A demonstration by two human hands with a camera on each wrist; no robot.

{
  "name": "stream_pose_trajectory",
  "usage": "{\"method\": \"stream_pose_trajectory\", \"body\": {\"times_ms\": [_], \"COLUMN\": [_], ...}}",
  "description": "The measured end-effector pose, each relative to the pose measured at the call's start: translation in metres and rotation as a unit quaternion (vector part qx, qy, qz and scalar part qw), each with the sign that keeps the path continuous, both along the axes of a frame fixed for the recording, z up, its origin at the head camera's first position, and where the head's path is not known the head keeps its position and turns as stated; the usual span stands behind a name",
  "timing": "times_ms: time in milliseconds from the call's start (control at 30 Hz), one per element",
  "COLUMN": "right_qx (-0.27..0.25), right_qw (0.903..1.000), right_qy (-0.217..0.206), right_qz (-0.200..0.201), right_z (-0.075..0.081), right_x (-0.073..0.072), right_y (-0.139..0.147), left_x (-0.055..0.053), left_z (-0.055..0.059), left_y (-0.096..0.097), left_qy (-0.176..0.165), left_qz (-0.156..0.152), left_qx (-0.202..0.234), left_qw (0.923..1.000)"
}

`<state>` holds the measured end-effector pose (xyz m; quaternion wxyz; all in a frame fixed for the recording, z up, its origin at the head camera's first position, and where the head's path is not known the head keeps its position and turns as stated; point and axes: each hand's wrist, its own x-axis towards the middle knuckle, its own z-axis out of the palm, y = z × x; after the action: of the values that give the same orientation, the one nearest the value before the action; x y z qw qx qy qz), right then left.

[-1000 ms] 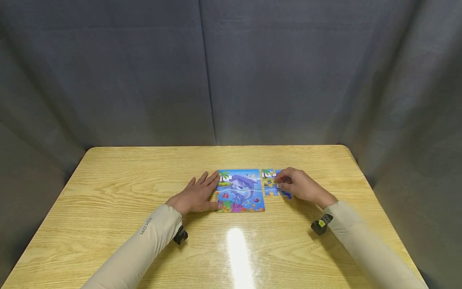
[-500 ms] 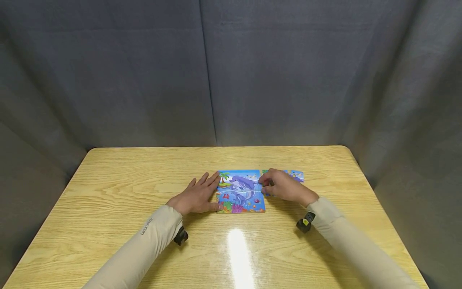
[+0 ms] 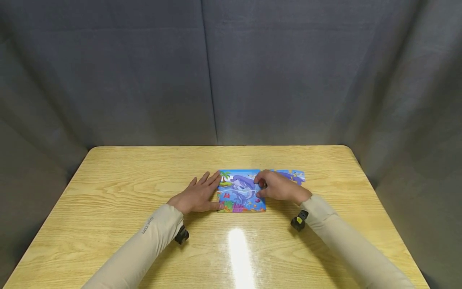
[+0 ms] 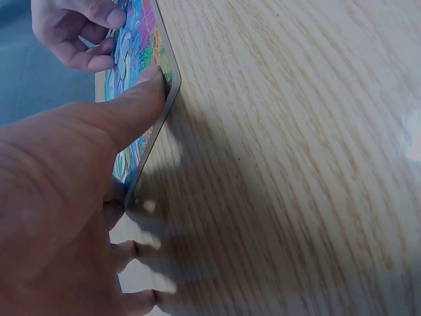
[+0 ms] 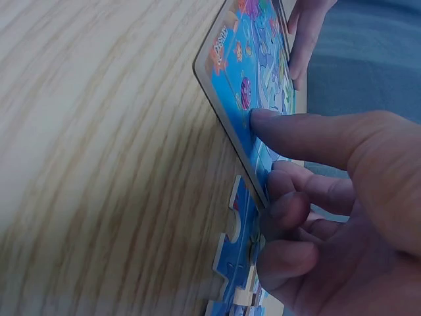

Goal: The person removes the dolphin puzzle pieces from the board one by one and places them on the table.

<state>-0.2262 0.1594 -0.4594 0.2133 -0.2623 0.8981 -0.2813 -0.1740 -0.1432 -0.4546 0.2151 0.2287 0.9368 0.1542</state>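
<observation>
A square dolphin jigsaw board (image 3: 239, 204) lies near the table's middle, with a palm tree, crab and corals in its picture. My left hand (image 3: 196, 197) is spread flat at the board's left side, its thumb over the lower left corner. At the board's right edge is my right hand (image 3: 281, 188), its thumb and bent index finger apart on the printed surface. In the right wrist view, the right thumb (image 5: 270, 125) touches the board and the other fingers curl loosely near its edge. Several puzzle pieces (image 3: 297, 176) lie right of the board, partly hidden by that hand.
The wood-grain table (image 3: 144, 172) has rounded far corners and a bright glare streak towards the front. Grey curtains (image 3: 151, 80) stand behind it and along both sides. A black wrist camera (image 3: 182, 235) hangs under each sleeve cuff.
My right hand has moved left from the loose pieces to the right part of the board, uncovering pieces at the far right. The left hand has stayed in place.
</observation>
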Motion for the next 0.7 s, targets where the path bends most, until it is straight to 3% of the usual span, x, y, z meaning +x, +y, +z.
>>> {"method": "stream_pose_trajectory", "body": {"times_ms": [167,700], "right_qx": [-0.005,-0.024], "right_qw": [0.9999,0.9997], "right_qy": [-0.014,0.005], "right_qz": [0.0,-0.009], "right_z": [0.0012,0.0009], "right_x": [-0.0016,0.0024], "right_y": [-0.0001,-0.0018], "left_x": [0.0002,-0.0017], "left_z": [0.0003,-0.0009], "left_y": [0.0002,-0.0002], "left_qy": [0.002,0.001], "left_qz": [-0.003,-0.004], "left_qx": [-0.008,-0.001], "left_qw": [1.0,1.0]}}
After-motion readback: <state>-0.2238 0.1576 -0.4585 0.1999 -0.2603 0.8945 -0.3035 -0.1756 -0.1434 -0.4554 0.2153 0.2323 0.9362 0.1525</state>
